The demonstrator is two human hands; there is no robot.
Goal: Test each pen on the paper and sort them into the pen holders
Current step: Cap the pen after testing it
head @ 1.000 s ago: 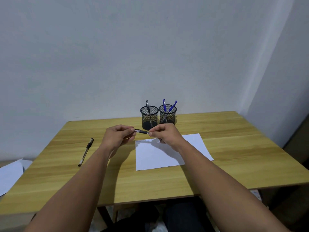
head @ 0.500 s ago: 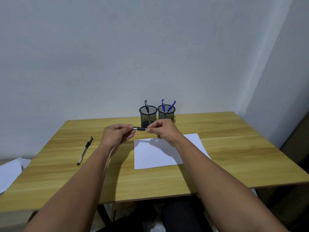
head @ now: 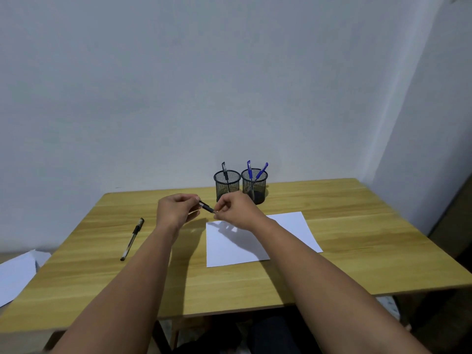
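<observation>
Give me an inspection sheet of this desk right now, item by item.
Surface: light wooden table.
Job's things: white paper sheet; black pen held in the air; black pen lying at left; left black mesh holder with one black pen; right black mesh holder with two blue pens.
Clutter: white sheets beyond the table's left edge.
Hands: left hand and right hand pinch the held pen's ends.
Cables: nothing seen.
Surroundings: plain pale wall.

Held a black pen (head: 207, 207) above the wooden table (head: 357, 226), left hand (head: 176, 210) and right hand (head: 236, 210) pinching either end. Tilted down toward the right. White paper (head: 288, 223) below. Another black pen (head: 132, 238) lying left. Behind, two mesh holders (head: 227, 186): one black pen, two blue.
</observation>
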